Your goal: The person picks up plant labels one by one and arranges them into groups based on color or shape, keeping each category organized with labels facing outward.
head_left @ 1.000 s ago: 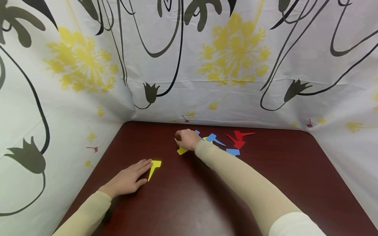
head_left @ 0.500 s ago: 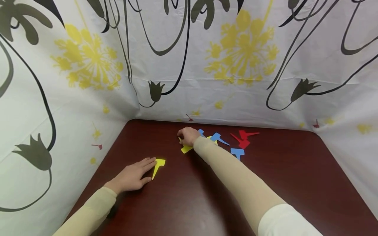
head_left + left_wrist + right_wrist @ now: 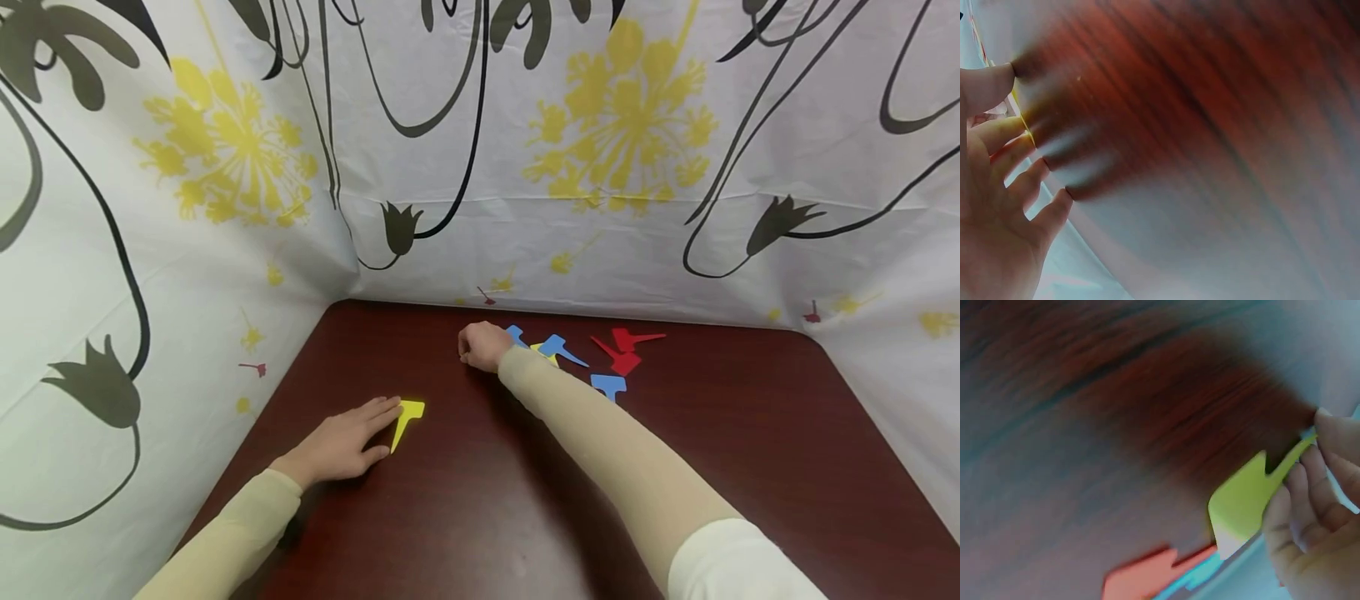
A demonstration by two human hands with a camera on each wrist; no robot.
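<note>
My left hand [image 3: 341, 442] lies with straight fingers on the table at left. Its fingertips touch the edge of a yellow T-shaped plant label [image 3: 409, 412]; in the left wrist view, the fingers [image 3: 1007, 134] are spread with their tips on the tabletop. Farther back, my right hand [image 3: 483, 346] pinches a second yellow plant label [image 3: 1241, 500] by its narrow stem, as the right wrist view shows. From the head view that label is hidden by the hand. Just right of it lie blue plant labels [image 3: 553, 345], one overlapping a yellow label [image 3: 544, 352].
Two red plant labels [image 3: 625, 362] lie at the back right, and another blue label [image 3: 608, 384] is nearer, partly covered by the right forearm. The dark red-brown table [image 3: 750, 433] meets a patterned cloth [image 3: 450, 167] at its back and sides.
The yellow label by the right hand showed beneath it earlier and is now out of sight in the head view. The view has shifted slightly; the left hand stays at its label.
</note>
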